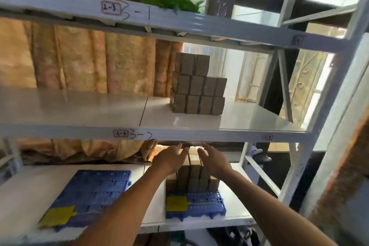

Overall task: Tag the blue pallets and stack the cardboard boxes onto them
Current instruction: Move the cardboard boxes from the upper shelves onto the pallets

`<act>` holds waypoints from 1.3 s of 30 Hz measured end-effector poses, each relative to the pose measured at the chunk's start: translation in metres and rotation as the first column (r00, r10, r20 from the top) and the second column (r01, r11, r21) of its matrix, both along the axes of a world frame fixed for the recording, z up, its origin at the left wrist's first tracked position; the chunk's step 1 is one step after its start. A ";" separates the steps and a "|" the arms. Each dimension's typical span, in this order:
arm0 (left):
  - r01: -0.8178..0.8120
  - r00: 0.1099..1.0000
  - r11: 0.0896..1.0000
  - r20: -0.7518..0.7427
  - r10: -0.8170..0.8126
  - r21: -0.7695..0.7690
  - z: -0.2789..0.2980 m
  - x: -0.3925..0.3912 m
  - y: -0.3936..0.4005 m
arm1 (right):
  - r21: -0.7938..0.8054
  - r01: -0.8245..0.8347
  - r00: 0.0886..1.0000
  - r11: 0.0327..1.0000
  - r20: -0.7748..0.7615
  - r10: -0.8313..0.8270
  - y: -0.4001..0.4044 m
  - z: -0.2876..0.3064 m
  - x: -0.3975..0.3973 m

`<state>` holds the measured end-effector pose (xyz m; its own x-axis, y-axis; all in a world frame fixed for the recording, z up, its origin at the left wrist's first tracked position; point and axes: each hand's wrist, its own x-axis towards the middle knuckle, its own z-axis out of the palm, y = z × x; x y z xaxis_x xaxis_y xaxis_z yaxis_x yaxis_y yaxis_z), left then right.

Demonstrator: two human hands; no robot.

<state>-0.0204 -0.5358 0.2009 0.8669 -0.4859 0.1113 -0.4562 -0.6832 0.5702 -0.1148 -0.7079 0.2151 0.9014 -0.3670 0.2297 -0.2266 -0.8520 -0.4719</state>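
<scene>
Two blue pallets lie on the lower shelf, each with a yellow tag on its front. The left pallet [93, 191] carries nothing; its tag [57, 216] hangs at the near corner. The right pallet [203, 204] bears a stack of small cardboard boxes [192, 179] and a tag [176, 203]. My left hand [169, 159] and my right hand [213, 161] flank the top boxes of that stack, palms inward with fingers spread, pressing its sides. More cardboard boxes [197, 91] stand stacked on the middle shelf.
The white metal rack has a beam marked 3-2 [139, 135] just above my hands and one marked 3-1 [135, 13] higher up. Green leaves [173, 2] sit on the top shelf. An orange curtain hangs behind. A person's shoes [261, 155] show beyond the rack.
</scene>
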 end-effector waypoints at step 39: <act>0.143 0.987 0.710 0.157 -0.046 -0.690 0.211 0.112 -0.021 | 0.258 0.101 0.675 0.961 0.692 -0.257 -0.004 0.196 0.135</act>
